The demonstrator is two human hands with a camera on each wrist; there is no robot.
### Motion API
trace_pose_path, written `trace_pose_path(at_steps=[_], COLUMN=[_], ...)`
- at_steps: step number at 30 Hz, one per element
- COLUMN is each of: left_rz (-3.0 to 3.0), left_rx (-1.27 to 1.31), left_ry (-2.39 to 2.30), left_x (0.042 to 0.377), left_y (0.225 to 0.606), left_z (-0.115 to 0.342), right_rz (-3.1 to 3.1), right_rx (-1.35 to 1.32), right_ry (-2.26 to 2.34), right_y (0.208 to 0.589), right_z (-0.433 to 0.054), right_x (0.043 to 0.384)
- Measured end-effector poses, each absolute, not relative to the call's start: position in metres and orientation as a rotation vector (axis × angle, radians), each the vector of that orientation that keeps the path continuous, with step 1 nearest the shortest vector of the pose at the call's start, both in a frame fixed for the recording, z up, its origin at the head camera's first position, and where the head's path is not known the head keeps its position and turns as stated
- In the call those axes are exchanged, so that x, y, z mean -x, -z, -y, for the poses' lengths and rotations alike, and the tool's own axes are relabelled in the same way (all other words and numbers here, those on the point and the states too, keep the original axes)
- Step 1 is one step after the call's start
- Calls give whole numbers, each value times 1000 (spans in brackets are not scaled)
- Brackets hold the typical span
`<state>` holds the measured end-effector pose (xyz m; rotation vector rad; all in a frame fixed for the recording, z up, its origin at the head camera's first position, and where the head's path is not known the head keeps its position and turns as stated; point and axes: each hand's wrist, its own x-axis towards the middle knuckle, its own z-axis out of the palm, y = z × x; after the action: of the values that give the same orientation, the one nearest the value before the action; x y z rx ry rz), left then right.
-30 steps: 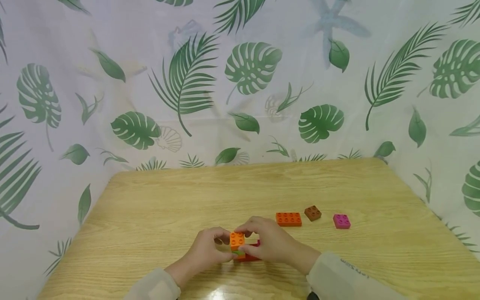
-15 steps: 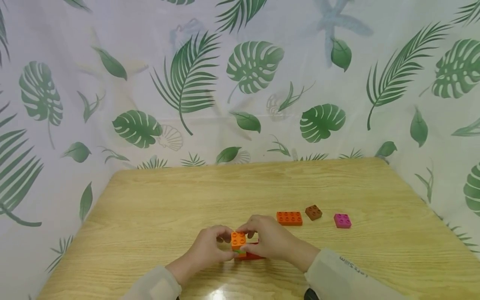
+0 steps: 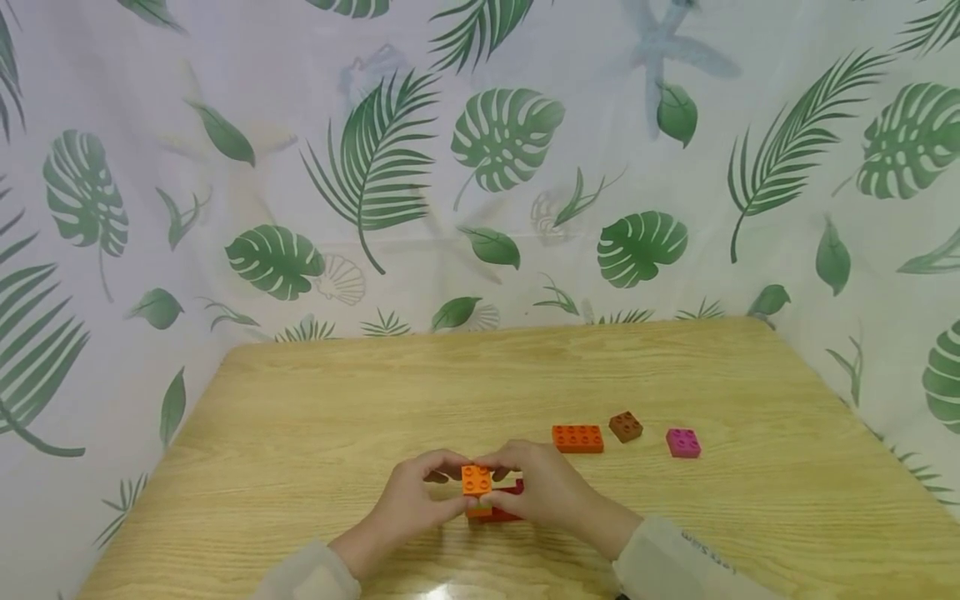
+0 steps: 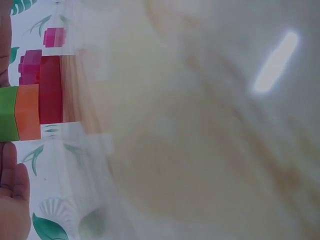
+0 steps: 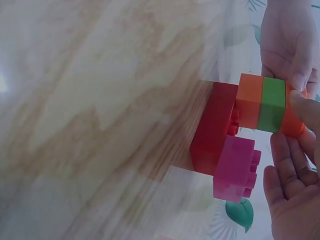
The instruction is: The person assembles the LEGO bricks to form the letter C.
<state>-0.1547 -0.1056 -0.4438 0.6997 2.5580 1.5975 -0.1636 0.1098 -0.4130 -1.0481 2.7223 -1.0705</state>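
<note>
A red brick [image 5: 214, 127] stands on the table, with a pink brick [image 5: 233, 167] on one end. On its other end rises a column: an orange brick [image 5: 249, 100], a green brick [image 5: 272, 104] and a second orange brick [image 3: 476, 480] on top. My left hand [image 3: 420, 498] and right hand [image 3: 543, 487] grip this column from both sides near its top. Their thumbs meet at the near face, over the green and upper orange bricks, and the index fingertips lie at the far side. In the left wrist view only the edges of both hands show beside the column.
Farther back on the wooden table [image 3: 337, 392] lie a long red-orange brick [image 3: 577, 438], a small brown brick [image 3: 626, 426] and a loose pink brick [image 3: 683, 442]. A leaf-printed cloth [image 3: 405, 167] hangs behind and along the table's sides.
Both hands have drawn in slightly around the top orange brick. The thumbs have come together at its near face, and the fingertips reach its far side. The loose bricks stay put.
</note>
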Motion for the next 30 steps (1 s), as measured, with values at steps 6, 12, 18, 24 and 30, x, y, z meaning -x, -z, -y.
trace_pose_path(at_steps=[6, 12, 18, 24, 30], left_rz=[-2539, -2503, -2504, -2517, -2511], left_rx=[-660, -652, -654, -637, -634], left_ry=[-1621, -1633, -1620, -1620, -1634], left_x=[154, 154, 154, 155, 154], left_y=[444, 441, 440, 440, 440], left_z=[104, 103, 103, 104, 104], right_rz=[-2736, -2737, -2692, -2677, -2753], right_rx=[1038, 1056, 974, 886, 868], right_ry=[1079, 1158, 1332, 1439, 1458], right_y=[417, 424, 430, 432, 436], right_z=[-112, -115, -126, -148, -174], right_x=[163, 161, 159, 162, 163])
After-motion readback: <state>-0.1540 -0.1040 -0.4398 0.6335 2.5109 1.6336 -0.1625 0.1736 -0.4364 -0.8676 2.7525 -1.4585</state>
